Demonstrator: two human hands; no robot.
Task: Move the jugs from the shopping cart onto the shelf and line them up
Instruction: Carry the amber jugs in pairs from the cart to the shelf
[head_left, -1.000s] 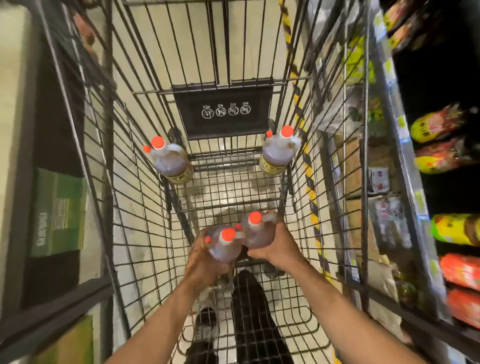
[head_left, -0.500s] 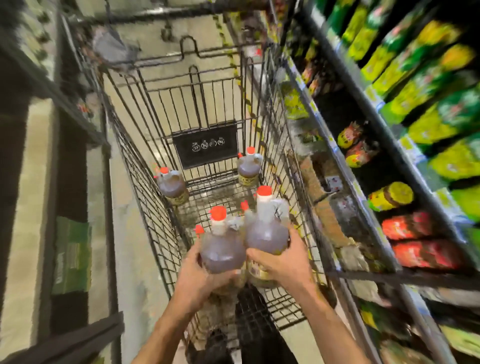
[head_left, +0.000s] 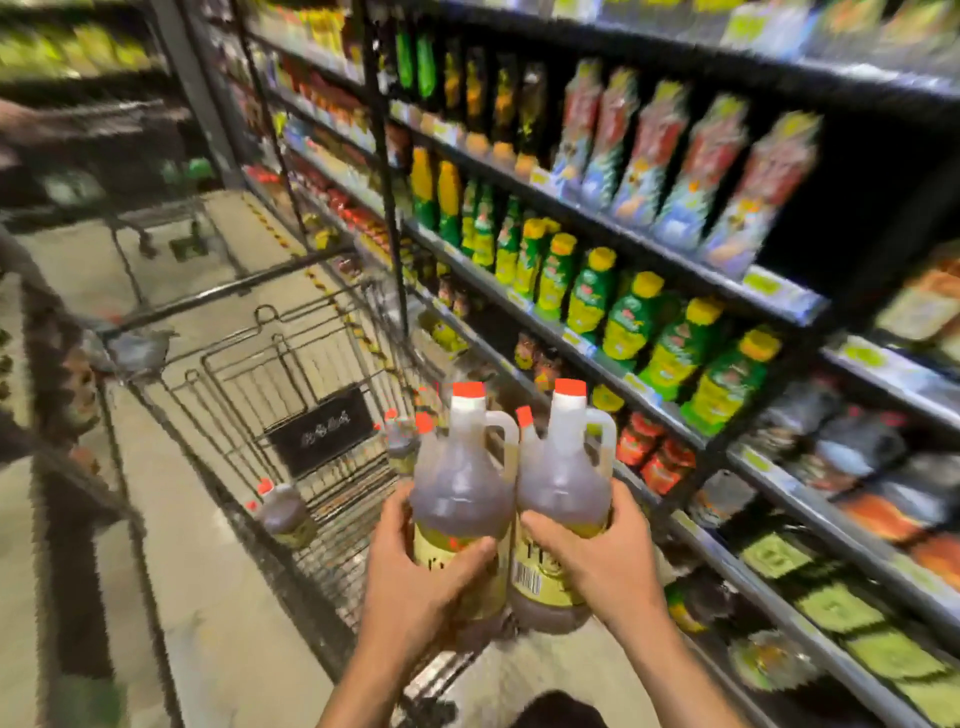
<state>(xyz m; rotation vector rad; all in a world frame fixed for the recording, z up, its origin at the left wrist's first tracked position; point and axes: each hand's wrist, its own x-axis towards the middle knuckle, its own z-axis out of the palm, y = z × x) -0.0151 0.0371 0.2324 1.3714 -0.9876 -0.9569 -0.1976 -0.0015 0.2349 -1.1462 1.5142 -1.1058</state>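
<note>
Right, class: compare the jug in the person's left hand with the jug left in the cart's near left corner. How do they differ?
The held jug is lifted above the cart, gripped by the left hand; the cart jug rests untouched on the cart floor. The held jug looks larger, being nearer the camera. Both have orange caps, dark liquid and yellow labels.

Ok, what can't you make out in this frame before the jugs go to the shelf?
- Head view: label text on both held jugs, left jug and right jug, blurred and partly covered by the fingers.
- Far jug in the cart: mostly hidden behind the left jug.
- Free shelf spot: not discernible, motion blur.
</note>
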